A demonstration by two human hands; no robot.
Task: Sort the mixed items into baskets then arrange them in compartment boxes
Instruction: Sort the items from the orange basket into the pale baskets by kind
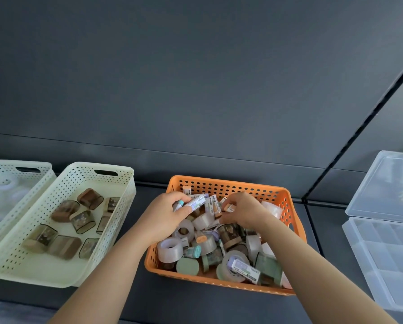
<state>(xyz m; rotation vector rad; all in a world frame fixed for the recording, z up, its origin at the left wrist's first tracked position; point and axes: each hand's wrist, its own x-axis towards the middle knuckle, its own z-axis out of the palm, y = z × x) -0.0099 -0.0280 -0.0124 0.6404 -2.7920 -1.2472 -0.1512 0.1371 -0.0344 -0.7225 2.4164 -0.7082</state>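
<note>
Sorting step: left hand (170, 211) grips several small labelled white sticks (197, 202), right hand (241, 210) pinches another stick over perforated orange plastic basket (286, 202). Next, likely: carry to cream perforated basket (116, 183).

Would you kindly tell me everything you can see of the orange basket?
The orange basket is rectangular, plastic by the look, its flared walls pierced by round holes. It stands upright on the dark table, right of the cream basket and apart from it, heaped with tape rolls, tubes and small cases. The left hand grips tubes inside it; the right hand pinches a small item there.
</note>
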